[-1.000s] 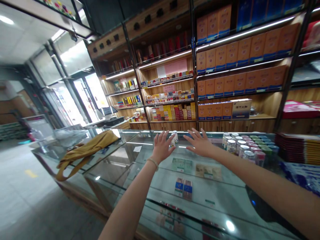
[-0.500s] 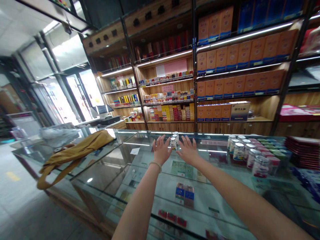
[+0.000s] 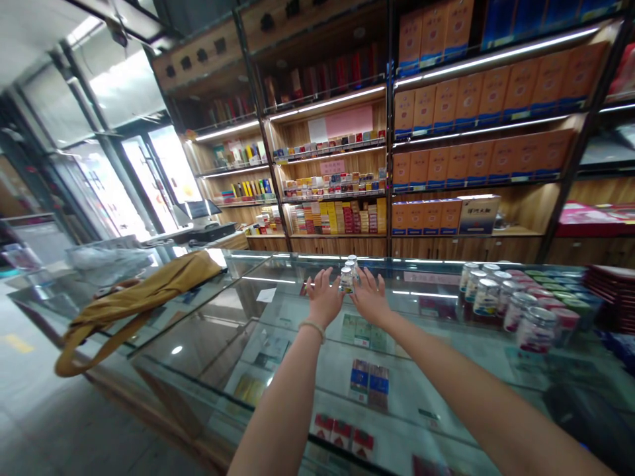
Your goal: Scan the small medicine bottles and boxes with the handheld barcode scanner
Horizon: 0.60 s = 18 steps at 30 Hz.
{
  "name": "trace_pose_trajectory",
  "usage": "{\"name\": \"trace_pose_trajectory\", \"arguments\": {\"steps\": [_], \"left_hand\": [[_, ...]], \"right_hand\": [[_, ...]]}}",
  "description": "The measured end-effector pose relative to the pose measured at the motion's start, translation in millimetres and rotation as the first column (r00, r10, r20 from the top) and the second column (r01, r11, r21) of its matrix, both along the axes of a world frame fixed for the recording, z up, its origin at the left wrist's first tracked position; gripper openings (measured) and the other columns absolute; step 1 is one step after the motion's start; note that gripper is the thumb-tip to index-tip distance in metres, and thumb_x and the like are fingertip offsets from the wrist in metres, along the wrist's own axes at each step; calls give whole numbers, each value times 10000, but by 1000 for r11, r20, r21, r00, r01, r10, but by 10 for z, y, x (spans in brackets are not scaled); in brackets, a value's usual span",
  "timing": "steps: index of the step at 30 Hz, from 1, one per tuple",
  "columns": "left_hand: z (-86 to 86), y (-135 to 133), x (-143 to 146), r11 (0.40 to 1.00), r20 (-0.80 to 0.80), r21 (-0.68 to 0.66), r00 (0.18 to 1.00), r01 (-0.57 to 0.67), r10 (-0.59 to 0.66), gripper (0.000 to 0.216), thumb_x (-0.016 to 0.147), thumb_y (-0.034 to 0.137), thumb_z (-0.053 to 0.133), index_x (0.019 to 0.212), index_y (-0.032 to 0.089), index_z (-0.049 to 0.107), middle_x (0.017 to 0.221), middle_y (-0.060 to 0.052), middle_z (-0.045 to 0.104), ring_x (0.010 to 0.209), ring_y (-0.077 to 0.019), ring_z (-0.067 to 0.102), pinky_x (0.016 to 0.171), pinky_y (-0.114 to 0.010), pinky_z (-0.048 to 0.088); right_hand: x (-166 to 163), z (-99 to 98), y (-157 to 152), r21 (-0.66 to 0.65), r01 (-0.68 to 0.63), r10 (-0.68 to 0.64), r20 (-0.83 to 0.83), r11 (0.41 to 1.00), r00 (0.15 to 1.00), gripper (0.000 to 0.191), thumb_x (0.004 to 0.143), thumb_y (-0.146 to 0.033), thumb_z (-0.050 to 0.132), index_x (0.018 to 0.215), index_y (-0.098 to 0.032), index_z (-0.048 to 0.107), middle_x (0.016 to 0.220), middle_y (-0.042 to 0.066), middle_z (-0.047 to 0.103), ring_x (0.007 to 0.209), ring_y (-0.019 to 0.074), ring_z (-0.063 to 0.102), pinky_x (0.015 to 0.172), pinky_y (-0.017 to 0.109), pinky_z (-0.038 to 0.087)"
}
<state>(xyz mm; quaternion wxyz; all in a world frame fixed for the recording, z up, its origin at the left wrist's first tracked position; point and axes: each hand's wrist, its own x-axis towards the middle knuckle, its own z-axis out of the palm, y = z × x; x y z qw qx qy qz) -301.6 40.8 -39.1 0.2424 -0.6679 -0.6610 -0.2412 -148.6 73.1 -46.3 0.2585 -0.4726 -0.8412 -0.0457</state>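
A short row of small white-lidded jars (image 3: 346,280) stands on the glass counter (image 3: 292,317), running away from me. My left hand (image 3: 325,295) is at the left side of the nearest jar, fingers spread. On the other side, my right hand (image 3: 370,295) has its fingers apart too, with the thumb side by the jar. Both hands flank the jars; whether the fingertips touch them I cannot tell. Further right on the counter, more white-lidded jars (image 3: 487,297) stand in rows beside pink and green-topped containers (image 3: 560,311).
A mustard-yellow bag (image 3: 149,291) lies at the counter's left. Dark red flat packs (image 3: 610,297) are stacked at the right. Under the glass lie cigarette packs (image 3: 370,380). Behind stand shelves with orange boxes (image 3: 456,168). A monitor (image 3: 198,210) stands at the back left.
My hands have come closer together around the small jars, the right hand moving left. The view has shifted slightly.
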Motion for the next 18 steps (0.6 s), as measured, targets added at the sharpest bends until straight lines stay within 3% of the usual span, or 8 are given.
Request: {"name": "trace_pose_trajectory", "arguments": {"steps": [3, 8, 13, 18], "left_hand": [[42, -25, 2, 1000, 17, 21, 1000, 8, -9, 267, 899, 294, 600, 1132, 346, 721, 1505, -65, 500, 1422, -306, 380, 1161, -634, 200], [139, -110, 2, 999, 74, 29, 997, 33, -36, 154, 890, 350, 650, 966, 346, 783, 1499, -39, 517, 1425, -312, 371, 1167, -631, 192], [174, -170, 82, 995, 88, 10, 991, 102, -102, 117, 870, 355, 684, 917, 328, 788, 1489, -26, 527, 1421, -299, 369, 1179, -615, 194], [194, -184, 202, 982, 69, -6, 980, 190, -189, 106, 870, 293, 679, 891, 310, 781, 1448, -27, 561, 1406, -278, 397, 1182, -596, 224]], "right_hand": [[-3, 41, -21, -38, 19, -19, 6, 999, 1000, 513, 987, -289, 362, 1491, -255, 454, 1673, 72, 220, 1528, 269, 153, 1202, 563, 98], [68, 104, -64, -61, 53, -53, 4, 997, 999, 408, 982, -307, 408, 1319, -296, 637, 1649, 56, 291, 1527, 274, 155, 1190, 548, 128], [214, 146, -178, -66, 78, -80, -27, 995, 996, 337, 965, -318, 457, 1126, -273, 749, 1624, 74, 348, 1514, 310, 184, 1167, 568, 140], [372, 185, -322, -61, 95, -98, -48, 994, 994, 365, 979, -257, 413, 1082, -244, 763, 1592, 84, 405, 1506, 297, 217, 1169, 549, 162]]}}
